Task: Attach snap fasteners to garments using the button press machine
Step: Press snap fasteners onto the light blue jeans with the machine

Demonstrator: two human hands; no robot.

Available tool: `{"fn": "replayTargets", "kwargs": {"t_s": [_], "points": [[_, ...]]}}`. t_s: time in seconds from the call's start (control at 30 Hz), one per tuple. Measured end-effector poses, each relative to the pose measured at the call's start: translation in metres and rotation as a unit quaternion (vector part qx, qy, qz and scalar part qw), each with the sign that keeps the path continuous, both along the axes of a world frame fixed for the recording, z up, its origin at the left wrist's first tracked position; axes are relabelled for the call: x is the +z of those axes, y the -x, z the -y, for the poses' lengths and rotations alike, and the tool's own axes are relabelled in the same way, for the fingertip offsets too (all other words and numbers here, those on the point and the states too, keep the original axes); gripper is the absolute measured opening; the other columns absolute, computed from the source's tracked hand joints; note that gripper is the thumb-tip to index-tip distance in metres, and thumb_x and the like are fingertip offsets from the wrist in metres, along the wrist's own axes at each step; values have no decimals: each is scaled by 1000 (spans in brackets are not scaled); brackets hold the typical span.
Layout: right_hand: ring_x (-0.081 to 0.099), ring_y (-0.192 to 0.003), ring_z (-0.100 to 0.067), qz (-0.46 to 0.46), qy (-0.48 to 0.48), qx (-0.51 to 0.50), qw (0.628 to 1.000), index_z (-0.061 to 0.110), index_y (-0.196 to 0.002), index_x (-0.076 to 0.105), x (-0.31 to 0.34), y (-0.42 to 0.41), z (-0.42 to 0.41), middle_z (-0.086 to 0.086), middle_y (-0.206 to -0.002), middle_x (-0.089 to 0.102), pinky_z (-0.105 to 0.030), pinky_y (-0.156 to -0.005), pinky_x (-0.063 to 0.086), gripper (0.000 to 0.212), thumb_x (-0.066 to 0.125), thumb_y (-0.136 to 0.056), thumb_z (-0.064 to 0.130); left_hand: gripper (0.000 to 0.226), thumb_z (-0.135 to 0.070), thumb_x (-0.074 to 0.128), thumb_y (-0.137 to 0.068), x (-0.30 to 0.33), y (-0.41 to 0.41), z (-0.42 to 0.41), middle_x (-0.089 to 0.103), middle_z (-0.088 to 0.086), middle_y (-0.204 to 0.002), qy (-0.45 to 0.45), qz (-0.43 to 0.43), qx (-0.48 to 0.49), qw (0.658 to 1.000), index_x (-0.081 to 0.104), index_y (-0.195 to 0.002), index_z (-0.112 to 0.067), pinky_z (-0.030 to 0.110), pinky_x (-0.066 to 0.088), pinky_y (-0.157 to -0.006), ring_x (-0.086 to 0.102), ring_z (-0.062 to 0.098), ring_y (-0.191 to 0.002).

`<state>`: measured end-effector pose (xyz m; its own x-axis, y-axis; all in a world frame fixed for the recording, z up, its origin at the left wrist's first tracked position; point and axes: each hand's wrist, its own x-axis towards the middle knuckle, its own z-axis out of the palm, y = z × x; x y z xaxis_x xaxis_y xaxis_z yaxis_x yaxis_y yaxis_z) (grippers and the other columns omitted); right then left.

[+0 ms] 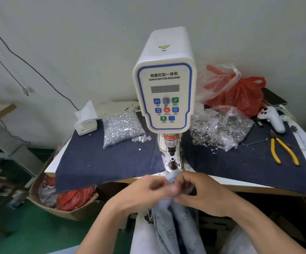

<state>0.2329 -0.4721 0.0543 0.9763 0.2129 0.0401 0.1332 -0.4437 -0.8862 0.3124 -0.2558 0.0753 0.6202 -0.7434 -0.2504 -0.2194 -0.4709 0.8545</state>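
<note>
Both hands [168,191] pinched the pale garment [174,226] just below the press [172,162] — fingers slipping under it could get squashed.

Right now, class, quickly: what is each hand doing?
Left hand: fingers curled, pinching the light denim garment just in front of the button machine.
Right hand: fingers curled, pinching the same garment edge.

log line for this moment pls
stage: positioning garment | left hand: grips light blue denim garment | right hand: grips same | white servo button press machine: lower die bare | yellow-handled pliers: idle on table
</note>
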Motion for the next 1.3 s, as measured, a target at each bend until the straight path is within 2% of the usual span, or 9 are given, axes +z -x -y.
{"fn": "replayTargets", "kwargs": {"t_s": [0.1,0.2,0.3,0.5,0.6,0.73,0.93,1.1,1.3], "points": [[54,-83,2,-24,52,53,997,41,-86,60,4,-1,1,22,-91,61,-29,-83,49,17,70,-82,53,50,-63,69,-94,3,-2,-10,46,-3,-71,8,27,-92,995,65,-81,-15,35,32,-63,42,13,-67],[46,-106,4,-26,151,79,985,47,-90,56,6,-1,14,24,-109,54,-31,-96,42,18,65,-86,62,45,-54,71,-96,0,0,-16,55,5,-78,152,-56,-21,987,68,-81,-13,37,36,-72,48,20,-76],[33,-122,7,-8,150,88,985,54,-105,53,8,1,25,31,-135,47,-26,-106,26,21,68,-90,55,48,-49,71,-98,-9,0,-20,55,11,-79,234,-119,47,964,64,-77,-7,39,38,-76,49,25,-78],[48,-78,-5,-39,-25,37,998,27,-84,60,-2,2,23,14,-83,53,-22,-75,38,13,67,-90,36,37,-54,59,-104,-24,-10,-18,62,-9,-80,103,-30,32,994,67,-82,-25,29,44,-77,55,12,-76],[40,-74,-16,-84,-164,-35,982,27,-74,62,-9,-1,20,1,-74,47,-30,-69,32,17,64,-90,32,39,-51,59,-104,-36,-14,-13,56,-2,-78,136,-59,69,987,61,-80,-20,28,42,-74,50,16,-74],[46,-66,-9,-123,-224,-74,964,25,-71,64,-19,-4,18,5,-68,52,-23,-64,37,22,63,-91,34,36,-44,64,-98,-51,-16,-5,51,4,-75,213,-145,139,956,58,-75,-17,30,40,-69,47,20,-71],[43,-58,-6,-171,-155,-90,969,25,-69,68,-20,-20,24,9,-60,51,-24,-61,34,31,65,-99,27,33,-36,71,-89,-59,-21,9,48,4,-72,287,-219,228,904,51,-75,-13,27,38,-59,46,14,-65],[39,-56,-14,-176,-194,-138,955,19,-64,61,-18,-32,31,-4,-62,44,-27,-55,32,37,63,-101,25,32,-37,64,-89,-58,-31,27,45,-2,-68,228,-146,273,923,47,-65,-24,29,33,-59,40,13,-66],[45,-69,-23,-182,-185,-170,951,4,-80,67,-21,-41,34,-12,-72,53,-31,-60,37,30,64,-99,27,45,-45,64,-84,-61,-39,34,49,8,-82,210,-135,281,927,50,-75,-3,41,31,-77,40,23,-82]]}}
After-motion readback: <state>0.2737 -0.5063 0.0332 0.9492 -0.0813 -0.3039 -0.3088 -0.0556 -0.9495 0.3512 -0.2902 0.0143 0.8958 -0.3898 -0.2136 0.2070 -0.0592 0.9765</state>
